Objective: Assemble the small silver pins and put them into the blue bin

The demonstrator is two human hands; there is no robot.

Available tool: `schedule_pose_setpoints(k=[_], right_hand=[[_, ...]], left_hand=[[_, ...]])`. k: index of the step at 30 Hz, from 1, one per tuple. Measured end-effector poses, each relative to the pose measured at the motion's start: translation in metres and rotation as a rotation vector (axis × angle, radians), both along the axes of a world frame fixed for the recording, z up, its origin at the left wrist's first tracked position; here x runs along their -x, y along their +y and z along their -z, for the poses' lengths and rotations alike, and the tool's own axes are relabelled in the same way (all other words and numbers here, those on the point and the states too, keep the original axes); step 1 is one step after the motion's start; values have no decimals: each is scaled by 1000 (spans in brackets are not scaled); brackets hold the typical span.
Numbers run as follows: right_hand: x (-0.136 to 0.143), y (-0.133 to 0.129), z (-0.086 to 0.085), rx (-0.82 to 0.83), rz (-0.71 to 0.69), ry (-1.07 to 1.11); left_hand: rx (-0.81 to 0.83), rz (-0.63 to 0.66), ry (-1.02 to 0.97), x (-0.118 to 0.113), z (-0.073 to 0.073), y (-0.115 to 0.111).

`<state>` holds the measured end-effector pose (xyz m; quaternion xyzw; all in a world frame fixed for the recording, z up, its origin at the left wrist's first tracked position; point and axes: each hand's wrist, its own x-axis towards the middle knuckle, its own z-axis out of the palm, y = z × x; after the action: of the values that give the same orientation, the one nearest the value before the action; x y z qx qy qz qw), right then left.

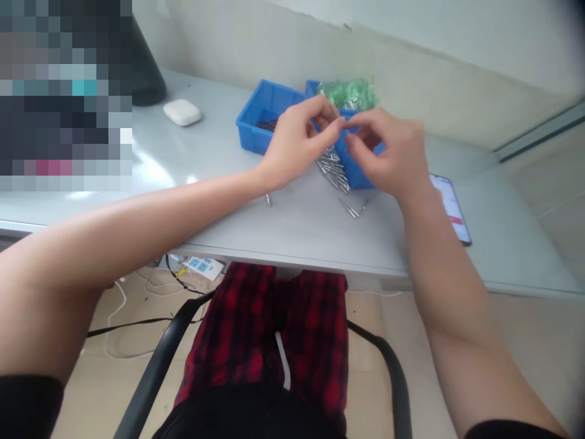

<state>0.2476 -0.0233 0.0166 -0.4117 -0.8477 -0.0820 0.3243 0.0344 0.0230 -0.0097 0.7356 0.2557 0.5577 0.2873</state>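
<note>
My left hand (pixel 299 139) is raised over the blue bins, its thumb and fingers pinched together; what they hold, if anything, is too small to make out. Close beside it, my right hand (pixel 388 149) has its thumb and index finger curled near my left fingertips, and its grip is also unclear. Beneath the hands lies a pile of thin metal pins (pixel 336 171), next to a blue bin (pixel 359 174) partly hidden by my right hand. Dark small parts sit in the left blue bin (pixel 253 137). A few loose pins (pixel 350 208) rest nearer the table edge.
Behind the hands, a green plastic bag (pixel 350 94) sits in another blue bin. A phone (pixel 452 207) lies beside my right forearm. The white rounded case (pixel 182 113) is at the back left, near a dark object. A power strip (pixel 203 266) shows below the table (pixel 292 235).
</note>
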Motion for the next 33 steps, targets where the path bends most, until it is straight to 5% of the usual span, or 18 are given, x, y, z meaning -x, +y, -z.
schedule_pose_setpoints(k=[10, 17, 24, 33], right_hand=[[3, -1, 0, -75, -30, 28], [8, -13, -8, 10, 83, 60], [9, -9, -7, 19, -46, 18], [10, -12, -11, -33, -171, 42]], left_hand=[[34, 14, -3, 3, -5, -6], [56, -7, 85, 2, -15, -14], [180, 32, 175, 1, -23, -25], [113, 115, 240, 2, -11, -16]])
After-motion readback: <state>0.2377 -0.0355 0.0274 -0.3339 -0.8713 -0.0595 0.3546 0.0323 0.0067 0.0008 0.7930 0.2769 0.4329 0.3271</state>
